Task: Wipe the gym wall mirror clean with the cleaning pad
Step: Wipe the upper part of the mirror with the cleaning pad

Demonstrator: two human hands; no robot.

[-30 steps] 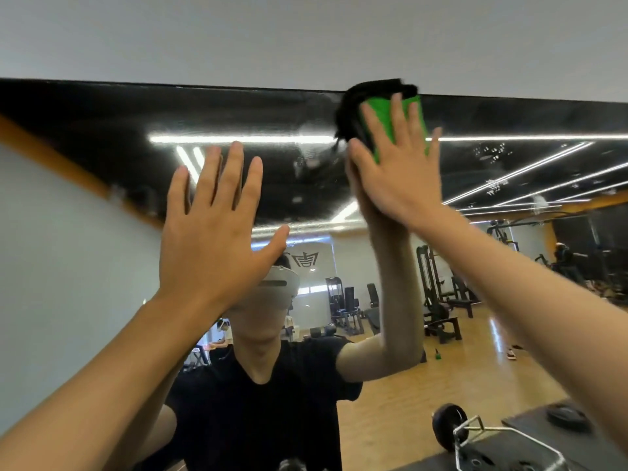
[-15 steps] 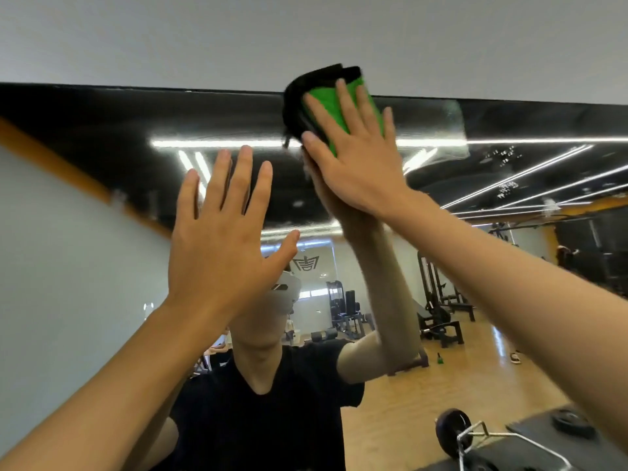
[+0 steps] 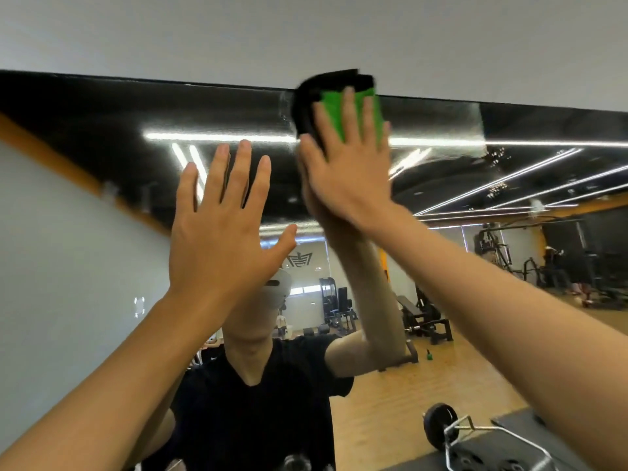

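The wall mirror (image 3: 102,137) fills most of the head view, its top edge running under a pale wall. My right hand (image 3: 350,171) presses a green and black cleaning pad (image 3: 331,103) flat against the glass at that top edge, fingers straight and spread over the pad. A hazy wiped band on the glass stretches to the right of the pad. My left hand (image 3: 224,226) is raised lower and to the left, open with fingers spread, palm toward the mirror and holding nothing; contact with the glass cannot be told.
The pale wall (image 3: 306,35) sits above the mirror. Reflected in the glass are a person in a black shirt, gym machines (image 3: 424,317), a wooden floor and a barbell with a weight plate (image 3: 438,426) at lower right.
My right hand has slid the pad left along the mirror's top edge and then back to the right. My left hand has stayed raised and open in much the same place.
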